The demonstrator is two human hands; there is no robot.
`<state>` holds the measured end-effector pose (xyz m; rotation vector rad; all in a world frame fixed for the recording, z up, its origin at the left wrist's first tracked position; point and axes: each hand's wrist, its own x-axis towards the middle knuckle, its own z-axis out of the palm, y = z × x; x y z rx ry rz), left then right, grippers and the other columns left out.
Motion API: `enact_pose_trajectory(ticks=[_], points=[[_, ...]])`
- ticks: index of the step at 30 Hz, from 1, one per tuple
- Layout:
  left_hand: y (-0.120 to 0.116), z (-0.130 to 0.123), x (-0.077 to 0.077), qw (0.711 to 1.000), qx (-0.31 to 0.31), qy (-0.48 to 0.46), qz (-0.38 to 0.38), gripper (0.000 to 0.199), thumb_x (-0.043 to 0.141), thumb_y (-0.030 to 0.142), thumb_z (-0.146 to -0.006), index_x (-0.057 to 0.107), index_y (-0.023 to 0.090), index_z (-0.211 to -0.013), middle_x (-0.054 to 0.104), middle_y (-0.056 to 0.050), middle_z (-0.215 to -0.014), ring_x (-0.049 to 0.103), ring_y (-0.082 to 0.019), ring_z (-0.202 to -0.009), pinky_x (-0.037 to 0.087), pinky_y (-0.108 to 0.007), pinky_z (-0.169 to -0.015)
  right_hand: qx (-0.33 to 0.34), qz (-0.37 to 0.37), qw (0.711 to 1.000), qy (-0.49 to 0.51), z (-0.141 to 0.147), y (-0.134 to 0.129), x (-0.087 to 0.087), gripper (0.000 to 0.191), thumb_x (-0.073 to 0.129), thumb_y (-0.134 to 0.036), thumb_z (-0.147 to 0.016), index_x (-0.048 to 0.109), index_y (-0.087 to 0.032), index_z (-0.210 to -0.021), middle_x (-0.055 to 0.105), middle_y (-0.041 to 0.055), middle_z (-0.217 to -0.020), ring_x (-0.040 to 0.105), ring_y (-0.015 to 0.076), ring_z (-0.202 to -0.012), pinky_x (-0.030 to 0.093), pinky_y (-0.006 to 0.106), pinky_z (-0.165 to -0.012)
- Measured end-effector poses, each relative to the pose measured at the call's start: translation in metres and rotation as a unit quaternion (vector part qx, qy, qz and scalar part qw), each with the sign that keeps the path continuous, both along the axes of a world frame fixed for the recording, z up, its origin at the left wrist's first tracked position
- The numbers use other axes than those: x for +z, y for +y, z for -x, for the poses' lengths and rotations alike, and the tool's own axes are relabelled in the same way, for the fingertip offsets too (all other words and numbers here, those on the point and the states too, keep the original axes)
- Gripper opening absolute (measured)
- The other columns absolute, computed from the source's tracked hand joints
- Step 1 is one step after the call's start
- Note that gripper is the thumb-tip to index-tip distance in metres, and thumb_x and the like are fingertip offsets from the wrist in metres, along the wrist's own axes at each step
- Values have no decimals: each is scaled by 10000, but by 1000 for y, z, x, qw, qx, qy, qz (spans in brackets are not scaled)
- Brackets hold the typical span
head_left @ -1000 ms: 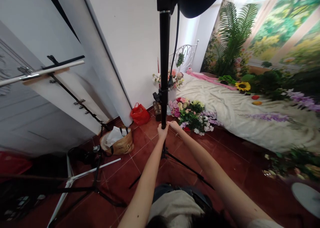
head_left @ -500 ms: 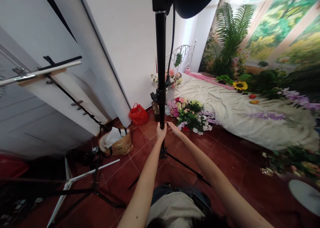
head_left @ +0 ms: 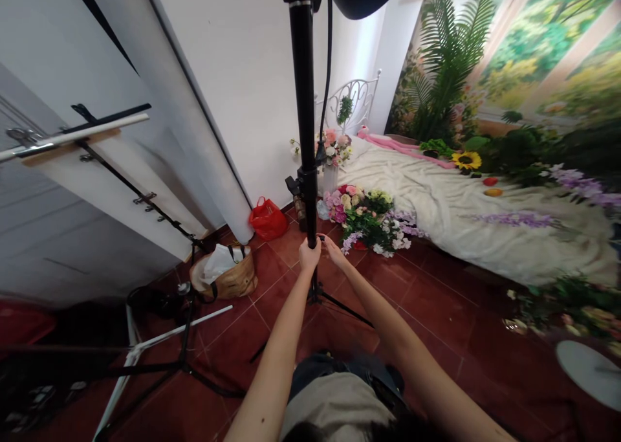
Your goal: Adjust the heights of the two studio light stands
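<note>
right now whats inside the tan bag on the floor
Crumpled white plastic or paper fills the mouth of the tan bag; anything beneath it is hidden by that white layer and the bag's walls.

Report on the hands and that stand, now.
Left hand around black light stand pole. Right hand at same pole, grip unclear. Flower bunch on tile floor, right of pole.

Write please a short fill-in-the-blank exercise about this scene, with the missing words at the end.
The left hand and the right hand are at the black ____ of a light stand.
The plastic bag on the floor is ____.
The yellow flower beside the pale bedding is a ____.
The floor is laid with dark red ____.

Missing words: pole, red, sunflower, tiles.
</note>
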<state>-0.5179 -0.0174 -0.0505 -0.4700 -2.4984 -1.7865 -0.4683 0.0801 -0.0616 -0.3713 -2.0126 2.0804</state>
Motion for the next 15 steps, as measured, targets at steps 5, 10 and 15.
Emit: enact_pose_trajectory(ticks=[5, 10, 15], points=[[1, 3, -2, 1000, -9, 10, 5, 298, 541, 413, -812, 677, 168, -915, 704, -98, -839, 661, -187, -756, 491, -267, -685, -16, 14, 1000, 13, 3, -2, 2, 514, 327, -551, -894, 529, -205, -1217, 627, 84, -1104, 589, 186, -979, 513, 304, -780], [1, 3, 0, 1000, -12, 11, 0, 296, 544, 400, -808, 686, 158, -903, 707, -105, -833, 665, -191, -753, 493, -271, -687, -35, 3, 999, 0, 5, 0, -1, 483, 347, -554, -883, 547, -210, -1157, 636, 79, -1041, 593, 185, -944, 510, 293, -759], [-1, 6, -1, 999, -17, -4, 33, 310, 552, 411, -789, 702, 143, -837, 699, -109, -763, 651, -195, -685, 473, -267, -615, -58, -23, 998, 5, 10, 0, -4, 463, 360, -583, -858, 554, -199, -1031, 625, 66, -992, 586, 168, -914, 495, 262, -743]])
